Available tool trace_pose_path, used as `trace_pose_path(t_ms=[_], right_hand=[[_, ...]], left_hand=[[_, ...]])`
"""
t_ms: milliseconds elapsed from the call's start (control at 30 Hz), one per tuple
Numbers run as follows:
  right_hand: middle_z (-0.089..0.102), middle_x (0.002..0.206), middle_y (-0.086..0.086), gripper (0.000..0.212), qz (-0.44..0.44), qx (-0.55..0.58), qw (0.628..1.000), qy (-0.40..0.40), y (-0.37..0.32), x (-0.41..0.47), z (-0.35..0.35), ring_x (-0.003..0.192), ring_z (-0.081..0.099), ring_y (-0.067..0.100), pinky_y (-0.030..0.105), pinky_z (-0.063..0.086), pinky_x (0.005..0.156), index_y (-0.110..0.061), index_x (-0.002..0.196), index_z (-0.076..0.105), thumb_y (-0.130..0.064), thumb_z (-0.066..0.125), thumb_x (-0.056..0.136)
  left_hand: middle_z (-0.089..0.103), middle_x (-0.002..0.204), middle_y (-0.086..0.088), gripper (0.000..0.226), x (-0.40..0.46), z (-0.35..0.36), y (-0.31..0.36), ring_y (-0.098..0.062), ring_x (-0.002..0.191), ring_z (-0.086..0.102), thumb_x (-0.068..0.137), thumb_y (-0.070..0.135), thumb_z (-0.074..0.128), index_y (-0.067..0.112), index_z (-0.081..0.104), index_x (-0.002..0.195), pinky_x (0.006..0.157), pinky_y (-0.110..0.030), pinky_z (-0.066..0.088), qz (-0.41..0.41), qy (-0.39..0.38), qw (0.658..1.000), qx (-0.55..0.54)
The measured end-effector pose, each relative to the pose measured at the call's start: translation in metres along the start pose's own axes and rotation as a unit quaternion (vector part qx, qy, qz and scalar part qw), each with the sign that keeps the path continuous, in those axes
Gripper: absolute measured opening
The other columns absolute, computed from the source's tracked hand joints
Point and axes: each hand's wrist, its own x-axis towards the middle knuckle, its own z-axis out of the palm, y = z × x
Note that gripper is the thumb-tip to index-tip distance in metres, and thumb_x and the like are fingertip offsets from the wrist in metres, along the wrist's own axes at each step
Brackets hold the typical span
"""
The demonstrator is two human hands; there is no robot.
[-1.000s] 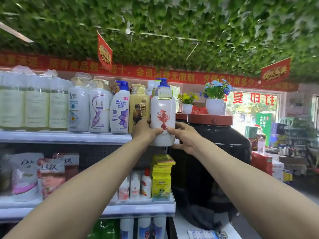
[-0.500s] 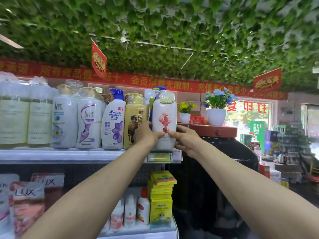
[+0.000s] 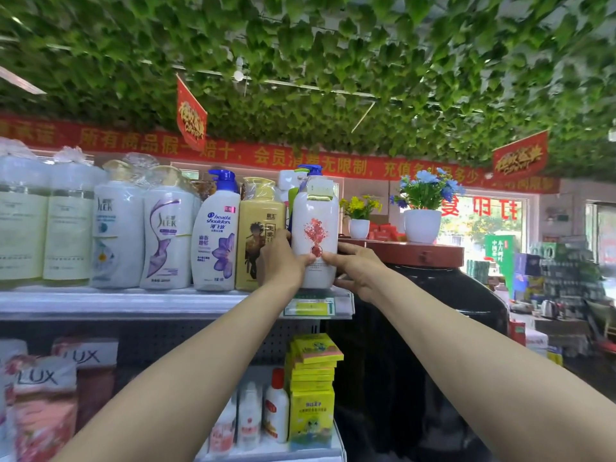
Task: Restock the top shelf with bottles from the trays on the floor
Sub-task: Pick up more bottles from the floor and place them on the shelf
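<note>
Both hands, left hand (image 3: 283, 261) and right hand (image 3: 355, 266), clasp the white bottle (image 3: 315, 235) standing at the right end of the top shelf (image 3: 133, 303). Placement looks nearly finished; next, release without tipping it.

Top shelf (image 3: 133, 303): seven front-row bottles (image 3: 315, 228); two flowerpots (image 3: 421, 225).
</note>
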Motion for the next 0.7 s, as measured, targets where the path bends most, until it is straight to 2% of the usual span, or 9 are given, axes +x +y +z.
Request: trace_pose_path(t_ms=[167,267,367,533,700], right_hand=[[0.073,0.104,0.007,0.041,0.003,-0.008,1.0,0.0,0.002,0.009,-0.002,0.086,0.07,0.019,0.032,0.061,0.069,-0.013,0.127,0.064,-0.008,0.075,0.088],[0.073,0.105,0.009,0.039,0.01,-0.01,1.0,-0.004,0.001,0.012,-0.003,0.088,0.071,0.022,0.035,0.062,0.072,-0.011,0.125,0.064,-0.007,0.074,0.088],[0.073,0.112,0.012,0.04,0.014,-0.007,1.0,-0.007,0.002,0.016,-0.005,0.099,0.071,0.026,0.042,0.062,0.082,-0.009,0.127,0.064,-0.007,0.074,0.088],[0.072,0.113,0.01,0.033,0.012,-0.003,1.0,-0.01,0.004,0.018,-0.007,0.094,0.07,0.023,0.037,0.061,0.076,-0.012,0.122,0.065,-0.007,0.072,0.09],[0.071,0.119,0.012,0.045,0.003,-0.009,1.0,-0.015,0.009,0.028,-0.005,0.106,0.07,0.028,0.043,0.061,0.083,-0.008,0.131,0.062,-0.005,0.073,0.088]], left_hand=[[0.07,0.115,-0.004,0.041,0.002,0.005,-0.001,-0.028,0.101,0.065,0.083,0.043,0.078,0.018,0.066,0.112,0.066,-0.033,0.04,0.029,0.018,0.998,0.061],[0.071,0.109,-0.005,0.038,0.004,0.009,-0.001,-0.028,0.097,0.065,0.081,0.044,0.079,0.016,0.067,0.104,0.065,-0.033,0.043,0.036,0.024,0.996,0.077],[0.071,0.107,-0.006,0.039,0.005,0.011,0.002,-0.028,0.096,0.065,0.081,0.043,0.08,0.015,0.068,0.104,0.065,-0.034,0.044,0.036,0.025,0.996,0.077],[0.07,0.109,-0.008,0.04,0.004,0.013,0.009,-0.03,0.1,0.065,0.083,0.041,0.078,0.012,0.068,0.109,0.065,-0.034,0.043,0.026,0.023,0.995,0.096],[0.07,0.108,-0.009,0.035,0.003,0.014,0.007,-0.031,0.098,0.065,0.085,0.039,0.077,0.012,0.068,0.105,0.066,-0.033,0.041,0.012,0.022,0.995,0.099]])
